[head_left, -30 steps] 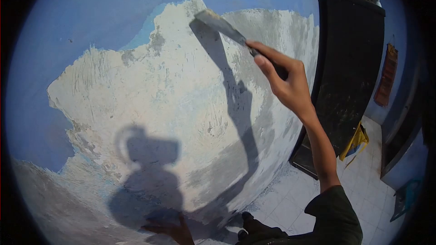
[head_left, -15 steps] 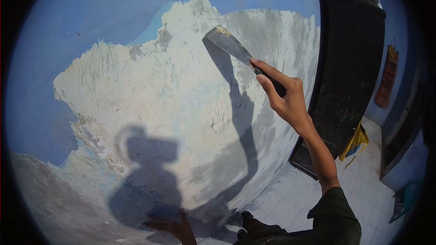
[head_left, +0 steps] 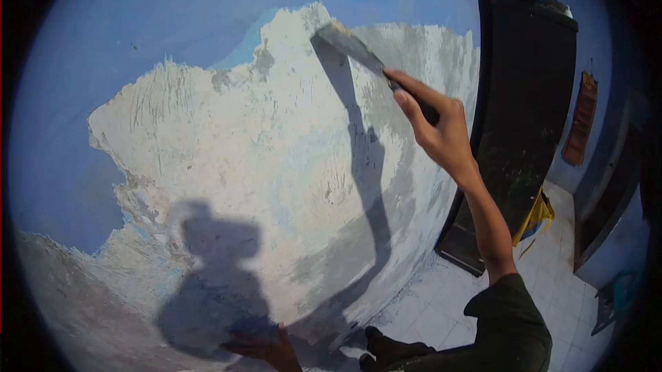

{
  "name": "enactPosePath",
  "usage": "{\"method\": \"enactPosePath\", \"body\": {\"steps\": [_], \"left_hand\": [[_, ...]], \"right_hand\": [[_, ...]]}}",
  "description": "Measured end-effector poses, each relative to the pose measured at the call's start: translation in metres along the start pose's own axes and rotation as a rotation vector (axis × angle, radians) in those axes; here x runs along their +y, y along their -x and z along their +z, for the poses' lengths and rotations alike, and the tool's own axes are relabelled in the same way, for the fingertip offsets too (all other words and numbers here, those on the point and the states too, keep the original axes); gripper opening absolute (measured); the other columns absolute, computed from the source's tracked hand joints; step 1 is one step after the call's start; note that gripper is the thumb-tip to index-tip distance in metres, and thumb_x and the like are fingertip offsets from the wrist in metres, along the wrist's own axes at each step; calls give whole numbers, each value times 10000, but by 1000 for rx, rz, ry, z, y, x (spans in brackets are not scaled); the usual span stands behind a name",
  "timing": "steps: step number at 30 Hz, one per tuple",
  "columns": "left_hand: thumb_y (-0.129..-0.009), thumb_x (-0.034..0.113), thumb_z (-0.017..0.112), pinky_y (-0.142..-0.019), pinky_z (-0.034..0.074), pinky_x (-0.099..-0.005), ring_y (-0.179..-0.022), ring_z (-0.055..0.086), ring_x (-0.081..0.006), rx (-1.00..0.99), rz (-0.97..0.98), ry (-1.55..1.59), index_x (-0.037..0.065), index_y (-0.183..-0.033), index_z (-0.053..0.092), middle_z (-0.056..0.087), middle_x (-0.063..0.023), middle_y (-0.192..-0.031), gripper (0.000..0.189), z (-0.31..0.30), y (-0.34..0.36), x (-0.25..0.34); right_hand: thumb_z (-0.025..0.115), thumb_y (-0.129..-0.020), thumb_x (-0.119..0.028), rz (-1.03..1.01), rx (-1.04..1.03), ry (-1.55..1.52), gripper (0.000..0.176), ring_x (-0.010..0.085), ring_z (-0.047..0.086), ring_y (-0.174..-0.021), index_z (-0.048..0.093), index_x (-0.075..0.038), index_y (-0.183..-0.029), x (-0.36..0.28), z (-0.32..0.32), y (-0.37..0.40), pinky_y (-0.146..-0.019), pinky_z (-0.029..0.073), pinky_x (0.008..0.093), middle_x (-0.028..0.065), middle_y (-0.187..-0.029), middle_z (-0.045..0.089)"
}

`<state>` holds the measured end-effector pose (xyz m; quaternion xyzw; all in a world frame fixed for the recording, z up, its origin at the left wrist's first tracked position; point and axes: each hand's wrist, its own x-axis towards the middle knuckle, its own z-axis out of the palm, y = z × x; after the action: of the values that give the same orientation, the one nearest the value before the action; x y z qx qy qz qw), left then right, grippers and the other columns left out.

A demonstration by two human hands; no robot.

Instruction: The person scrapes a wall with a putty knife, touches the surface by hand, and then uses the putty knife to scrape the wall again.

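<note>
My right hand (head_left: 443, 127) is closed around the dark handle of a paint scraper (head_left: 353, 48), with the index finger stretched along toward the blade. The wide metal blade tilts up and left, its edge at the upper part of a bare patch on the wall (head_left: 227, 120). Whether the edge touches the surface is hard to tell. Pale plaster and grey areas show inside the patch, bordered by ragged blue paint (head_left: 186, 17). Low in the view, my left hand (head_left: 265, 351) lies in shadow against the wall with its fingers apart, holding nothing.
A black door-like panel (head_left: 527, 103) stands right of the wall. Beyond it are a yellow bag (head_left: 534, 217) and a reddish-brown hanging piece (head_left: 580, 120). Light floor tiles (head_left: 441, 306) lie below, with flakes along the wall's foot. My shadow falls across the patch.
My right hand has pushed the scraper up the wall, bringing the blade nearer the patch's upper edge. My left hand stays low on the wall. The view has shifted slightly.
</note>
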<state>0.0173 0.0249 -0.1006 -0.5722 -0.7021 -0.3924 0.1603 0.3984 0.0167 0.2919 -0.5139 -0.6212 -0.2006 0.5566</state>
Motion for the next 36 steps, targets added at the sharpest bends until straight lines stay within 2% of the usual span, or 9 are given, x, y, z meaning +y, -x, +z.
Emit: {"method": "enactPosePath", "body": {"steps": [3, 11, 14, 18, 21, 23, 25, 30, 36], "left_hand": [[-812, 866, 516, -1170, 160, -691, -1513, -85, -540, -23, 15, 9, 26, -1620, -42, -171, -360, -1614, 1292, -4, 6, 0], [-817, 856, 523, -1166, 167, -694, -1514, -80, -541, -18, 23, 17, 17, -1618, -33, -161, -364, -1614, 1287, -4, 7, 4], [-819, 853, 526, -1165, 169, -696, -1514, -78, -541, -4, 10, 20, 13, -1618, -29, -157, -366, -1614, 1285, -3, 4, 5], [-821, 848, 529, -1163, 172, -697, -1514, -75, -541, 15, 5, 16, 8, -1617, -25, -152, -368, -1614, 1283, -5, 1, 5], [-823, 844, 532, -1161, 175, -699, -1514, -73, -541, 25, -4, 24, 4, -1617, -22, -148, -370, -1615, 1281, -8, -3, 4], [-830, 831, 538, -1159, 179, -701, -1514, -65, -544, 32, -21, 26, 3, -1616, -20, -144, -374, -1613, 1271, -7, -6, 12], [-842, 807, 549, -1155, 185, -705, -1513, -49, -550, 15, -28, -31, 1, -1616, -20, -141, -382, -1609, 1254, -4, -4, 10], [-856, 775, 565, -1153, 206, -705, -1518, 0, -537, 44, 3, 9, 23, -1624, 34, -109, -360, -1622, 1198, 3, -2, 1], [-862, 772, 562, -1138, 235, -704, -1497, 37, -561, 42, 38, 1, 8, -1617, 56, -60, -387, -1601, 1187, 5, -3, -5]], "right_hand": [[652, -1001, -231, -60, 8, 13, 306, 154, 768, -840, 717, -113, -1276, 15, 4, 20, -678, 574, 258, 130, -1135, 759], [673, -986, -193, -65, 50, -43, 302, 106, 728, -712, 722, -112, -1272, 12, 11, 15, -573, 508, 239, 123, -1102, 771], [664, -991, -186, -202, 108, 7, 298, 96, 704, -665, 721, -115, -1275, 18, 17, 8, -548, 492, 240, 131, -1107, 769], [659, -995, -199, -181, 98, -11, 306, 106, 723, -716, 715, -123, -1286, 14, 16, -3, -596, 531, 255, 141, -1128, 761], [661, -993, -203, -46, 33, 29, 303, 139, 747, -788, 719, -118, -1278, 9, 9, 18, -694, 567, 281, 144, -1124, 761], [661, -992, -202, -154, 74, 46, 300, 157, 757, -828, 722, -113, -1272, 16, 13, 15, -735, 578, 293, 148, -1129, 758], [666, -986, -192, 8, -4, -32, 303, 216, 731, -1008, 718, -100, -1270, -3, 3, -5, -874, 565, 330, 160, -1164, 742], [682, -967, -159, -67, 40, -95, 310, 270, 716, -1103, 715, -73, -1263, -1, 6, 13, -963, 552, 347, 165, -1207, 723], [658, -991, -219, -76, 71, -102, 309, 191, 765, -889, 720, -110, -1274, -16, 10, -19, -763, 583, 302, 147, -1136, 757]]}}
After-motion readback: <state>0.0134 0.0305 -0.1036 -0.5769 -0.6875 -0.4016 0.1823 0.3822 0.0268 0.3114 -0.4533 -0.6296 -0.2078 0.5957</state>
